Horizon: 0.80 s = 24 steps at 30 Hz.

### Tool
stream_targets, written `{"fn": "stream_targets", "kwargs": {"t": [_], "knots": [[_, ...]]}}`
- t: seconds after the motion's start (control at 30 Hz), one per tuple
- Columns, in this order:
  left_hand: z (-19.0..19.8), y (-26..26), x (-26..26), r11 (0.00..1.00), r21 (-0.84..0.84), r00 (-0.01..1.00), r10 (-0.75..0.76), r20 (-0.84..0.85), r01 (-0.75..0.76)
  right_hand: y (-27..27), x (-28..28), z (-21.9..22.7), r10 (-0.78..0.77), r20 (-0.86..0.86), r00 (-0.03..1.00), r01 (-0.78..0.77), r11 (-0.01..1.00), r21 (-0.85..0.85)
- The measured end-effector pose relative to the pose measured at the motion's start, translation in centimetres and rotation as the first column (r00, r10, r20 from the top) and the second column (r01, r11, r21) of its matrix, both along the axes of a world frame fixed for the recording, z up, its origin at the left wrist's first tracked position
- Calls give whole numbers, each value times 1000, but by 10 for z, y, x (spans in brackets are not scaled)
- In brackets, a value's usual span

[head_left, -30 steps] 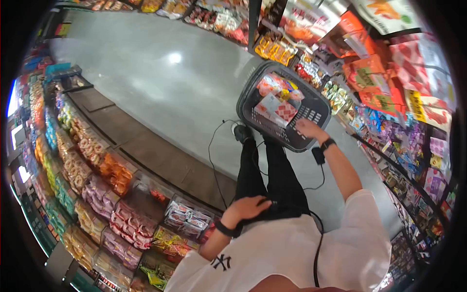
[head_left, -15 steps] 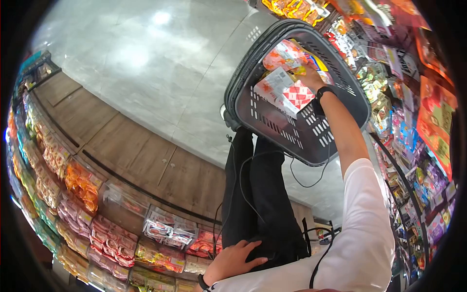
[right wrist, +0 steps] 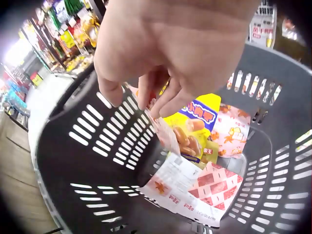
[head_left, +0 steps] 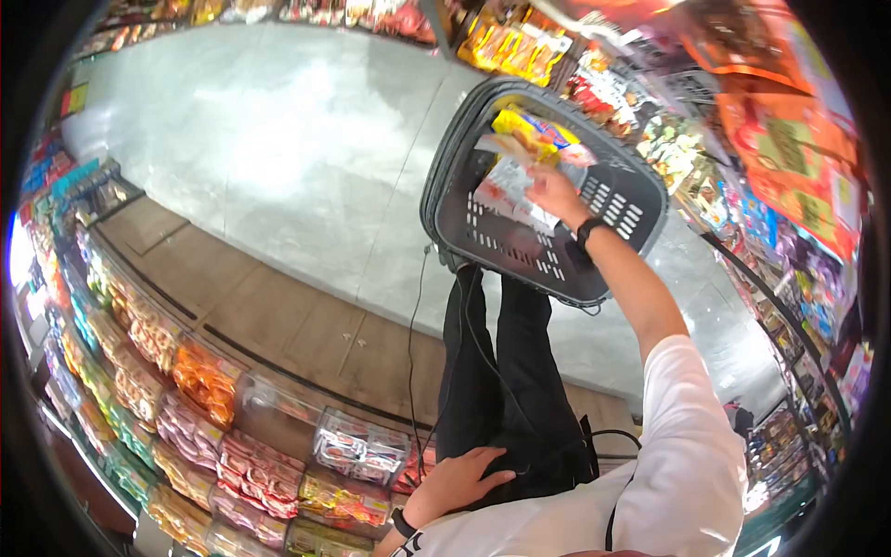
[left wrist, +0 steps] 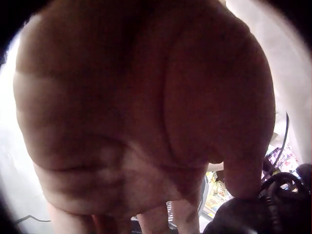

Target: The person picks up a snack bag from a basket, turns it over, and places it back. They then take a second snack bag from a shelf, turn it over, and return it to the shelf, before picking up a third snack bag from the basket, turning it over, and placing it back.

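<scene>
Inside the dark grey shopping basket [head_left: 580, 269], my right hand [head_left: 554, 193] pinches a pink-and-white snack packet [right wrist: 168, 134] by its upper edge, tilting it up. Beside that packet lies a yellow-and-blue snack bag [right wrist: 197, 122] with sausage-like pieces pictured on it. A white packet with a red check pattern [right wrist: 195, 187] lies flat on the basket floor, and another pink-and-white packet [right wrist: 231, 130] leans near the far wall. My left hand [head_left: 455, 483] rests at my lap on the black trousers, fingers relaxed; its palm [left wrist: 141, 112] fills the left wrist view.
Clear bins of wrapped snacks [head_left: 260, 455] line the left above wooden cabinet doors [head_left: 278, 306]. Hanging orange packets [head_left: 789, 158] and shelves of snacks crowd the right. Grey floor [head_left: 278, 158] runs between them. A thin black cable [head_left: 415, 343] trails beside the legs.
My right hand reached from the basket's near side into the packets, then lifted one pink-and-white packet, tilting it and uncovering more of the yellow bag. My left hand stays at my lap.
</scene>
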<state>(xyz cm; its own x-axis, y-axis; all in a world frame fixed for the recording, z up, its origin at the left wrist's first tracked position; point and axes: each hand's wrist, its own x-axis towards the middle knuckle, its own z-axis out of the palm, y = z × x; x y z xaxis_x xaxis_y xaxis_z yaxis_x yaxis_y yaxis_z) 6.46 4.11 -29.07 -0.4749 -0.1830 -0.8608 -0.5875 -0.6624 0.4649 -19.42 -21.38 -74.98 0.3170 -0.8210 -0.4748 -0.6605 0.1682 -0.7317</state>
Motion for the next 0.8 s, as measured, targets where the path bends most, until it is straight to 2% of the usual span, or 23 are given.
{"fn": "stream_targets", "kwargs": {"t": [0.03, 0.1, 0.13, 0.17, 0.2, 0.23, 0.27, 0.3, 0.4, 0.47, 0.57, 0.67, 0.8], "knots": [[7, -1, -1, 999, -33, 1000, -20, 11, 20, 9, 0, 31, -112, 128, 985, 97, 988, 123], [20, 2, 0, 993, -105, 998, -57, 25, 59, 17, -4, 107, -3, 54, 999, 0, 999, 53], [25, 5, 1, 986, -145, 997, -77, 27, 80, 29, -7, 139, -53, 160, 986, 65, 995, -72], [26, 7, 4, 976, -192, 995, -97, 32, 101, 43, -12, 162, -65, 114, 991, 74, 994, -80], [28, 8, 8, 963, -237, 992, -119, 38, 124, 52, -12, 199, -70, 106, 992, 89, 977, -193], [30, 5, 12, 963, -225, 989, -146, 36, 151, 60, -13, 243, -134, 159, 978, 153, 981, -117], [35, 3, 17, 950, -249, 982, -182, 56, 190, 73, -18, 263, -143, 129, 981, 160, 979, -126], [40, 0, 21, 936, -269, 974, -215, 71, 226, 87, -19, 287, -217, 156, 964, 232, 969, -86], [52, -14, 29, 903, -276, 944, -310, 111, 329, 126, -22, 376, -341, 144, 929, 351, 935, -49], [70, -20, 34, 868, -357, 939, -316, 136, 344, 161, -28, 412, -385, 187, 903, 408, 908, -99], [78, -17, 41, 833, -398, 923, -340, 181, 385, 209, -36, 463, -439, 280, 853, 492, 857, -155], [54, -9, 40, 800, -491, 933, -348, 89, 345, 247, -43, 523, -467, 175, 867, 499, 813, -300], [69, -21, 16, 689, -528, 854, -497, 155, 497, 295, -58, 582, -513, 157, 844, 529, 749, -398]]}}
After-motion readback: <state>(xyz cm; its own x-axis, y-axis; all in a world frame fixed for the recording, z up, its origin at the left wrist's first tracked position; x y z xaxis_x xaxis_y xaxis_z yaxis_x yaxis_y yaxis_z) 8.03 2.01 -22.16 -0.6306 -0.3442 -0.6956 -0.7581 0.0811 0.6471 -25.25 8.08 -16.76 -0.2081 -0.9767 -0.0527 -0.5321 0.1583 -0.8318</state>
